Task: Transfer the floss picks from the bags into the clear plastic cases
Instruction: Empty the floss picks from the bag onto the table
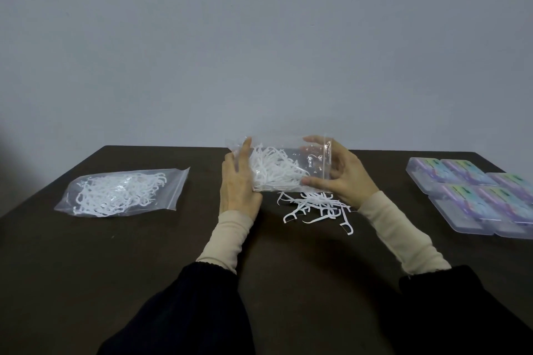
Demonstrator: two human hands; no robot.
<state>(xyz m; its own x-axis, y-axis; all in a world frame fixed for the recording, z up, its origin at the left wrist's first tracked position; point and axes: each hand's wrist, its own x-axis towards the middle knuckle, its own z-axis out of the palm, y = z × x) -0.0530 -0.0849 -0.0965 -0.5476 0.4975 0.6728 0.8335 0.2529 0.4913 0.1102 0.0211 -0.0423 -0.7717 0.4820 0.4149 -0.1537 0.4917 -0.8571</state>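
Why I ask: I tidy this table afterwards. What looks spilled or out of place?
A heap of loose floss picks lies on the bare table, under the bag held by both hands, left hand and right hand. Nothing else stands out.

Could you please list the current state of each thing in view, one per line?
Held bag: lifted over the table, gripped by both hands, partly emptied.
Left hand: fingers grip the bag's left end.
Right hand: fingers grip the bag's right end.
Loose floss picks: piled on the table under the bag.
Second bag: lying flat, full of picks.
Clear cases: lying flat, closed.
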